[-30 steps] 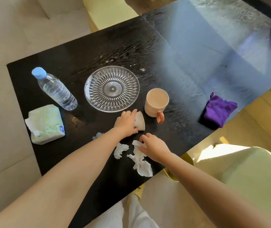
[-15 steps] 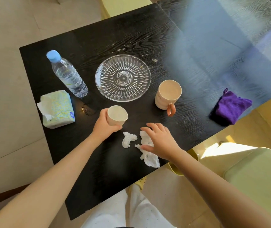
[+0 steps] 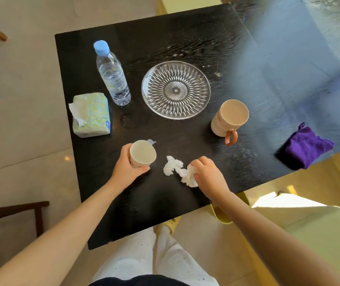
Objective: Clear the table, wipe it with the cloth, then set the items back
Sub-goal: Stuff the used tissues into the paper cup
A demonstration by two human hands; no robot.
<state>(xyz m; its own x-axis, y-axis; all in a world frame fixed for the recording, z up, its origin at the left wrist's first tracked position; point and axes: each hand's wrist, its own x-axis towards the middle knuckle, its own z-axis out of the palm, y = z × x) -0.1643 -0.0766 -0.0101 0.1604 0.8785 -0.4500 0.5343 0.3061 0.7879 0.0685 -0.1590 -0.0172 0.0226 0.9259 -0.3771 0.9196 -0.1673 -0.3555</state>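
On the black table my left hand grips a small paper cup, held upright near the front. My right hand closes on a crumpled white tissue; a second tissue scrap lies just left of it. Further back stand a water bottle with a blue cap, a clear glass plate and a cream mug with an orange handle. A tissue pack sits at the left edge. The purple cloth lies folded at the right edge.
A small wet patch marks the table in front of the bottle. A pale green chair stands at the right front, and dark wooden furniture at the left. My legs in white trousers are at the table's front edge.
My left hand picked up the tipped paper cup, turned it upright and drew it leftward. My right hand's fingers curled over the larger tissue and bunched it up.
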